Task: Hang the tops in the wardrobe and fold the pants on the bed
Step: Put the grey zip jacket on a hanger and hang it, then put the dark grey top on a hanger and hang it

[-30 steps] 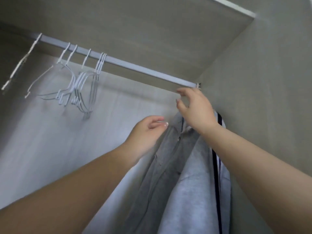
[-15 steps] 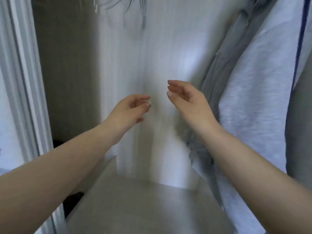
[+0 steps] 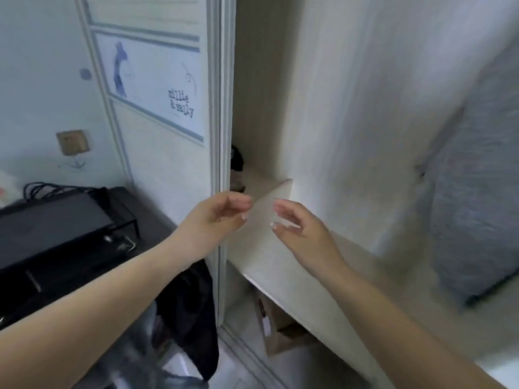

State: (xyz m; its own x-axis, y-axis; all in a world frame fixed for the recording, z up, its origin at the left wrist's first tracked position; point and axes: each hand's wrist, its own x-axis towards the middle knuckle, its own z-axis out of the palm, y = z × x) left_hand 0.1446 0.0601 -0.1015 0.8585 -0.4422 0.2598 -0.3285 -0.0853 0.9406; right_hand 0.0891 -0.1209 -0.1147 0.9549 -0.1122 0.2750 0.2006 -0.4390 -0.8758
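**Both hands empty at the wardrobe**

I see my left hand (image 3: 216,217) and right hand (image 3: 300,231) loosely curled, near each other but not touching, holding nothing, over the shelf (image 3: 280,265). A grey top (image 3: 474,192) hangs well right of my right hand. A dark garment (image 3: 193,313) droops below my left forearm.

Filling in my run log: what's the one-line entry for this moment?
left hand: empty, relaxed | right hand: empty, relaxed | grey top: hanging in wardrobe | black garment: by wardrobe door
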